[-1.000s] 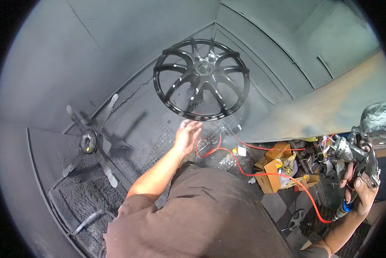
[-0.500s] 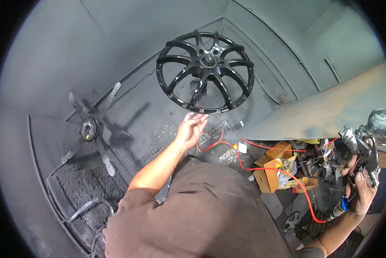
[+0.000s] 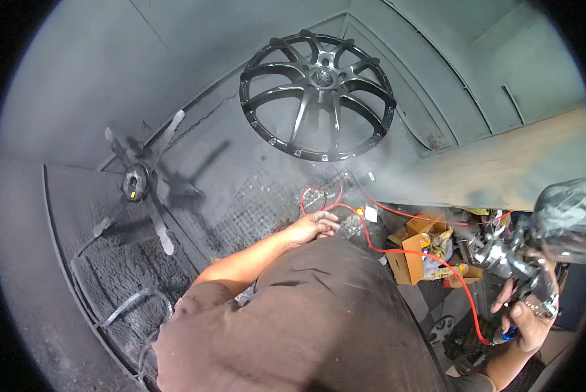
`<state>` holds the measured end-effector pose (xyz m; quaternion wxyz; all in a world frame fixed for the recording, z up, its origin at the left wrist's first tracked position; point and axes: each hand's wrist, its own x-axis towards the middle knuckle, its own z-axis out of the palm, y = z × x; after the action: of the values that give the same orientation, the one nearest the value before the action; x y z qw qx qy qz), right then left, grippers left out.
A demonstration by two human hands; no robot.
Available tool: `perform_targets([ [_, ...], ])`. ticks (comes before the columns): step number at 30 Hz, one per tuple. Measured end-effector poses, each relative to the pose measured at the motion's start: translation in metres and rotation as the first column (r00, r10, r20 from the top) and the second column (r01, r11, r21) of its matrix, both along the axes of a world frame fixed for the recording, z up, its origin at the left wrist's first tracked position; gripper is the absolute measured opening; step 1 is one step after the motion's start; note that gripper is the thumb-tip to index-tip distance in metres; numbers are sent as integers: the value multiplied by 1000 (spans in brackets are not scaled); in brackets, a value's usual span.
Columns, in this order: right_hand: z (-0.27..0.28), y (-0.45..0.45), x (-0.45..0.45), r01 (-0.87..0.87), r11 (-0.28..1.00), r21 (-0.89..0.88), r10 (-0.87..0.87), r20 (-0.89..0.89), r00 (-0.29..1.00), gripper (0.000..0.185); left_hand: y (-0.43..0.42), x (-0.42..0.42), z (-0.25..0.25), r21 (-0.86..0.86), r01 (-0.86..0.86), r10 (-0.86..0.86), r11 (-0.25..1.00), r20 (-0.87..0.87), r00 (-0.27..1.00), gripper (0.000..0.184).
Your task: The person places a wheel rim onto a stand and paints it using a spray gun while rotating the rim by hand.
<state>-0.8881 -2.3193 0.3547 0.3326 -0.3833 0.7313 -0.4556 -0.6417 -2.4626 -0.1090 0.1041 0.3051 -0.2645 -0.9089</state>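
A glossy black spoked wheel rim [image 3: 324, 77] stands face up at the top centre, its support mostly hidden beneath it. My left hand [image 3: 314, 227] is below the rim, near my shirt, touching neither the rim nor any tool; its fingers are loosely spread. At the right, my right hand [image 3: 527, 320] grips a metal spray gun [image 3: 512, 264] with a clear cup on top. The gun points left and up, and a pale mist hangs between it and the rim. A red hose [image 3: 437, 257] runs from the gun's handle.
A four-armed stand [image 3: 136, 183] is at the left, beside dark, rough matting. Grey booth walls [image 3: 90, 78] rise behind. A tan panel [image 3: 502, 160] slants across the right. Open cardboard boxes [image 3: 405, 260] and clutter lie at the lower right, and the hose loops over the floor.
My left hand has left the rim's lower edge and come down towards my body. The rim has turned. My right hand has moved the gun left and slightly down, and mist now shows.
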Motion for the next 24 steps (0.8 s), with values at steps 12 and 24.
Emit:
perform_targets([
  [12,-5,-15,-2,-49,999,-7,48,-31,998,82,-104,44,13,-215,-773,777,596,-87,623,48],
  [24,6,-17,-2,-67,995,-71,52,-199,979,65,-99,37,53,-35,-707,698,706,-131,704,44],
])
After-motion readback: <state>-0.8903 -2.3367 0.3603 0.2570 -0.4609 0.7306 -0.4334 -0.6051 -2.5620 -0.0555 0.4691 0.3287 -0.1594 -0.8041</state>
